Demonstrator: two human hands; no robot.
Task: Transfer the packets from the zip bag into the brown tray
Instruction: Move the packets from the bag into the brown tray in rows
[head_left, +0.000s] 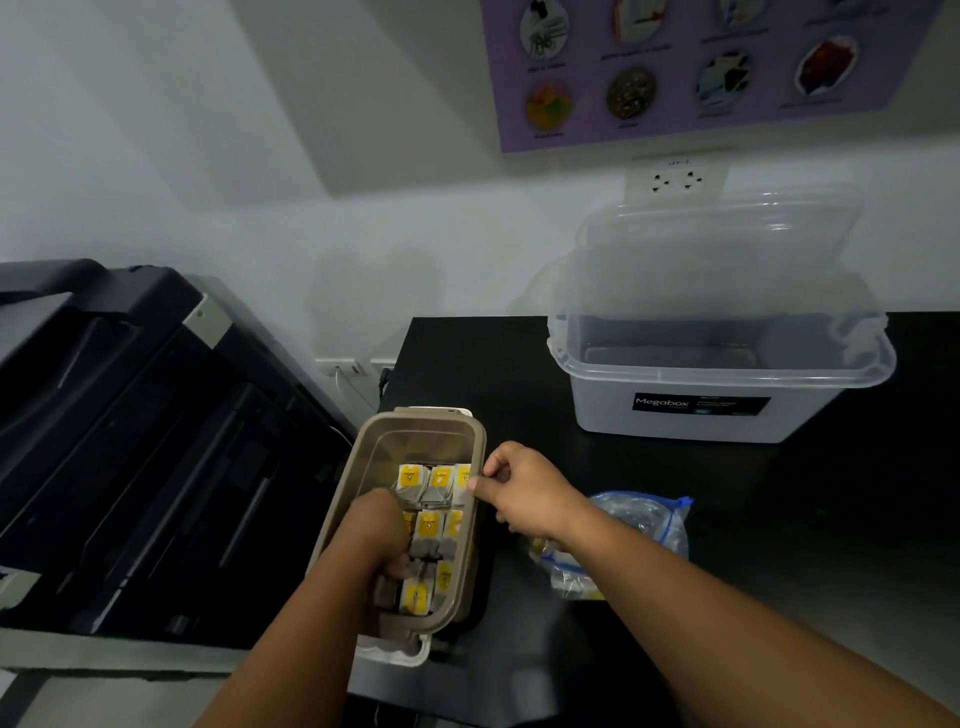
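Head view: left hand (376, 530) clutches yellow-labelled paper packets (430, 525); right hand (524, 491) pinches the brown plastic tray's (343, 493) rim beside that grip. Probably light, flimsy: take edges.

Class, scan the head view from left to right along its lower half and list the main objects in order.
Dark copier → brown tray holding packets → zip bag. The clear storage box overlaps the bag sideways, so it is left out.
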